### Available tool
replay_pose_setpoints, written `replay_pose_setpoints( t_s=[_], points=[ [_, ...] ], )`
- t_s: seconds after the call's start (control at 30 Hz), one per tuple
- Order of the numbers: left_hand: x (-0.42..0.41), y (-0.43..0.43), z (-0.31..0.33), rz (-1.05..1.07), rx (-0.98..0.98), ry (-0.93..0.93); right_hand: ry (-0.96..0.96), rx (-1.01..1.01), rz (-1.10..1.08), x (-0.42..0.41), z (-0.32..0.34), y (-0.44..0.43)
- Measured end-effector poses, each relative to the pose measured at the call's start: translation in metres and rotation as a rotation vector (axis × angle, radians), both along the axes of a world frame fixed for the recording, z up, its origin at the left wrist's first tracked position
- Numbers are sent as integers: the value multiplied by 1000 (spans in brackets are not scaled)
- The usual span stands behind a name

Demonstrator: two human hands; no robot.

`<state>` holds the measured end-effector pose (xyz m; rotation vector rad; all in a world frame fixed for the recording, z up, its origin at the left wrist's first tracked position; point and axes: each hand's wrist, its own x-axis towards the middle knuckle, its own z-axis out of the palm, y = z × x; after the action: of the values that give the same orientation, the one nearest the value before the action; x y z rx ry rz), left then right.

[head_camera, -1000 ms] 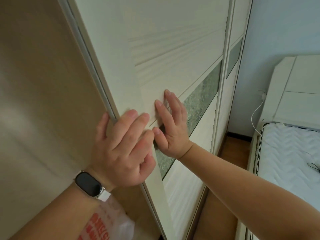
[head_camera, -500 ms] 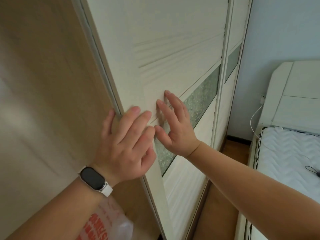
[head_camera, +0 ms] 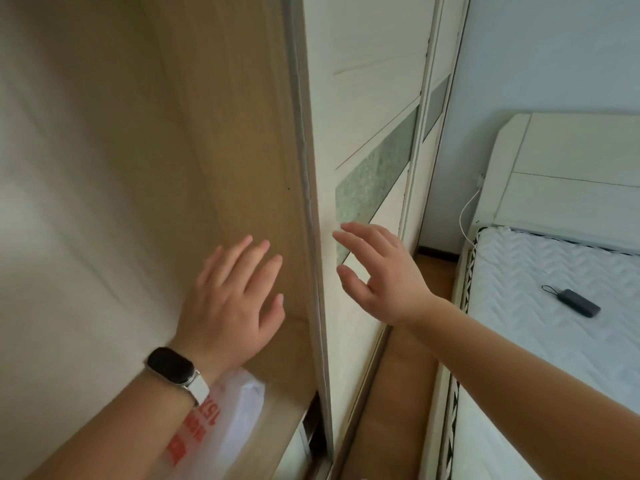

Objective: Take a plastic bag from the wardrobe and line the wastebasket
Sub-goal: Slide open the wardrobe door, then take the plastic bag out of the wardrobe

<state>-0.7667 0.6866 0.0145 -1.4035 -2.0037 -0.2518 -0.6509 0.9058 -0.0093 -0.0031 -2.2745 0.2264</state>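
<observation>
Plastic bag (head_camera: 228, 417) lies just under the left hand (head_camera: 232, 306), left of the sliding door (head_camera: 363, 98), while the right hand (head_camera: 381, 271) floats in front of that door, both hands spread wide holding nothing, likely ready to reach in.

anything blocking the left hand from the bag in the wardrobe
Nothing visible. The door stands right of the left hand, and the bag lies in the open wardrobe just below that wrist.

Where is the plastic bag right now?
Head view, bottom left: the plastic bag lies inside the open wardrobe, just below the left hand and its wrist, left of the sliding door edge.
</observation>
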Motion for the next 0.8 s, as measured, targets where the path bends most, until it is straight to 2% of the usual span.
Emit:
replay_pose_setpoints(
  t_s=[0.17, 0.37, 0.53, 0.8],
  points=[
    [6, -59, -47, 103, -99, -194, -191, 70, 35, 18, -28, -49],
    [10, -132, -92, 269, -103, -325, -426, 119, 105, 2, -69, -105],
    [11, -187, -132, 437, -91, -440, -640, 177, 142, -28, -96, -144],
    [4, -239, -211, 716, -82, -694, -851, 188, 298, -99, -159, -182]
  ],
)
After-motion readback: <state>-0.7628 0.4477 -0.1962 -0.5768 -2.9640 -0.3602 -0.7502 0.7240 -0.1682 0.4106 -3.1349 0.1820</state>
